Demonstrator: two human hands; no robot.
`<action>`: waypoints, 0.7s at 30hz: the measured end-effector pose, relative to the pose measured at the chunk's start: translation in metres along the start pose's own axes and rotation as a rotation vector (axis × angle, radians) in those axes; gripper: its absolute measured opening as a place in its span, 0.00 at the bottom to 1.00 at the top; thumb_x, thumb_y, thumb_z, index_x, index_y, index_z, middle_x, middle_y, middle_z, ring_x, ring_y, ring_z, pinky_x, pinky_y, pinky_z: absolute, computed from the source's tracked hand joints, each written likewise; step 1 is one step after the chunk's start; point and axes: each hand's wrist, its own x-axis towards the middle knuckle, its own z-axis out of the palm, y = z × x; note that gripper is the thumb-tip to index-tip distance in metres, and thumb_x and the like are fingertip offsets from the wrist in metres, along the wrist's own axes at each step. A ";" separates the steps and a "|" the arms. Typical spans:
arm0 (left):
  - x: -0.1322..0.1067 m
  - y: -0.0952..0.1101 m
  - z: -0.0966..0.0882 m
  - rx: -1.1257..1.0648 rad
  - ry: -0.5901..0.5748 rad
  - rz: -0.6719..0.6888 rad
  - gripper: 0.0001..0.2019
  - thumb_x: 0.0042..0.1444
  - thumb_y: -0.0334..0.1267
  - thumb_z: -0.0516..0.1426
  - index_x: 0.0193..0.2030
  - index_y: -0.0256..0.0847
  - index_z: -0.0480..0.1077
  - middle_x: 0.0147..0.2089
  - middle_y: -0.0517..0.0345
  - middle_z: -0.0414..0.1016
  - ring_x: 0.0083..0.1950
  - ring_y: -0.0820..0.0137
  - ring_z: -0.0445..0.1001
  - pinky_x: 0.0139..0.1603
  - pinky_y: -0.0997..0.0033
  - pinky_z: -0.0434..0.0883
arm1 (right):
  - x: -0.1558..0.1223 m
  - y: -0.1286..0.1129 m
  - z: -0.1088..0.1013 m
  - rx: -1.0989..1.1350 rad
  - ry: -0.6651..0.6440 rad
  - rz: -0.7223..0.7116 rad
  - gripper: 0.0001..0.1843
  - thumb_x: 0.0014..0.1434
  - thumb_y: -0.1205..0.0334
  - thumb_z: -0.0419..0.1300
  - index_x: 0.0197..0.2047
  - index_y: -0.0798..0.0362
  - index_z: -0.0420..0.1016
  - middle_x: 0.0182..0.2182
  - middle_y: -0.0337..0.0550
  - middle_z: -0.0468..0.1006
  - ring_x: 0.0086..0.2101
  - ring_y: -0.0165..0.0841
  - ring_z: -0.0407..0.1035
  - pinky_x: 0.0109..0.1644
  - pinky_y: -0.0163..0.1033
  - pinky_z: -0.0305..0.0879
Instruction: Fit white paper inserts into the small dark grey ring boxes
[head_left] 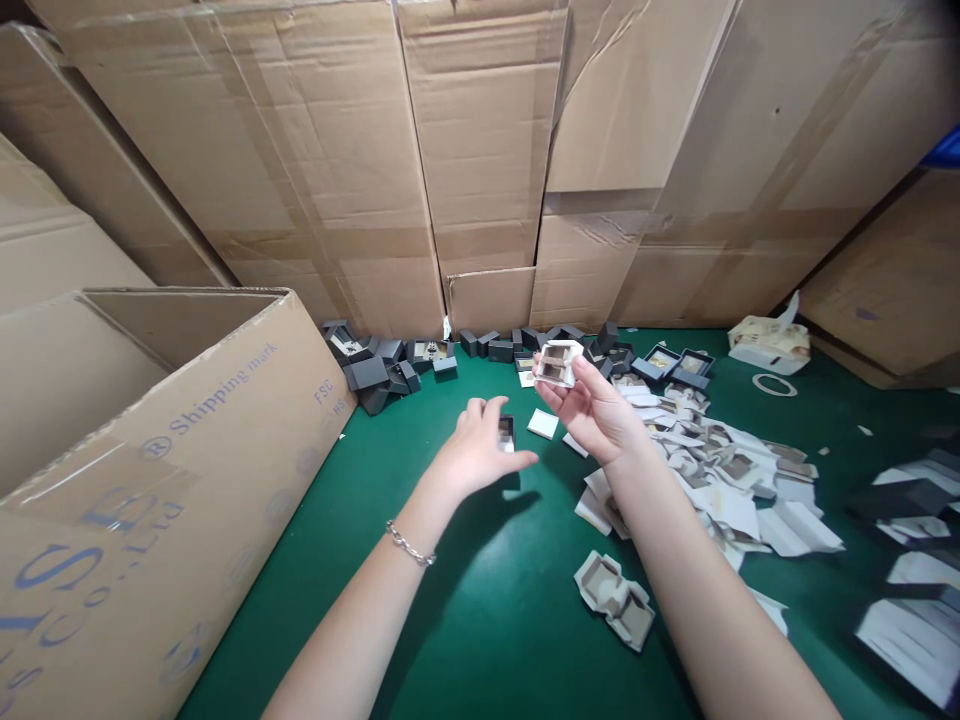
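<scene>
My right hand (596,405) is raised over the green table and grips a small white folded insert (559,362) with a brownish recessed inside. To its left, my left hand (480,445) is spread with thumb and fingers apart. Just beyond that hand lies a small dark box (507,432), partly hidden by the fingers; I cannot tell whether they touch it. A flat white card (543,424) rests on the table between the two hands. Nearer to me, an unfolded pale insert (615,598) lies beside my right forearm.
A large open carton (247,440) stands at the left. Dark small boxes (382,370) line the back edge. White inserts (727,470) are heaped right of my right arm, with a tissue pack (770,342) and white ring (775,385) behind. More dark boxes (904,500) sit far right.
</scene>
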 end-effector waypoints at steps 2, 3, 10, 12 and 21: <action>0.001 0.004 0.017 0.085 0.018 0.027 0.47 0.40 0.57 0.61 0.65 0.46 0.48 0.63 0.42 0.51 0.60 0.47 0.56 0.51 0.52 0.65 | 0.000 0.001 0.000 0.051 0.006 0.024 0.14 0.49 0.53 0.64 0.39 0.49 0.73 0.39 0.40 0.79 0.42 0.33 0.74 0.48 0.37 0.72; 0.002 0.006 0.024 0.125 0.028 0.031 0.47 0.41 0.56 0.61 0.66 0.45 0.47 0.64 0.41 0.49 0.61 0.46 0.55 0.52 0.51 0.64 | 0.000 0.001 0.001 0.076 0.008 0.039 0.14 0.50 0.54 0.64 0.39 0.50 0.73 0.39 0.40 0.80 0.41 0.32 0.74 0.47 0.36 0.73; 0.011 -0.006 0.026 0.276 0.233 0.013 0.40 0.51 0.45 0.58 0.67 0.47 0.42 0.64 0.41 0.48 0.61 0.50 0.55 0.53 0.54 0.64 | 0.000 0.001 0.002 0.155 0.011 0.103 0.13 0.52 0.57 0.63 0.40 0.52 0.73 0.38 0.40 0.80 0.39 0.29 0.75 0.46 0.31 0.72; 0.013 -0.014 0.016 0.278 0.248 -0.034 0.45 0.48 0.47 0.60 0.68 0.47 0.39 0.64 0.40 0.47 0.60 0.49 0.56 0.51 0.55 0.65 | 0.001 0.001 0.002 0.173 0.037 0.114 0.11 0.53 0.58 0.62 0.39 0.52 0.74 0.37 0.40 0.80 0.38 0.29 0.75 0.45 0.31 0.73; 0.023 -0.051 -0.012 0.042 0.096 -0.169 0.55 0.45 0.43 0.63 0.68 0.47 0.24 0.44 0.47 0.69 0.43 0.58 0.72 0.36 0.68 0.65 | 0.003 0.004 0.001 0.193 0.077 0.115 0.09 0.49 0.60 0.66 0.35 0.52 0.75 0.33 0.39 0.81 0.34 0.29 0.75 0.39 0.31 0.74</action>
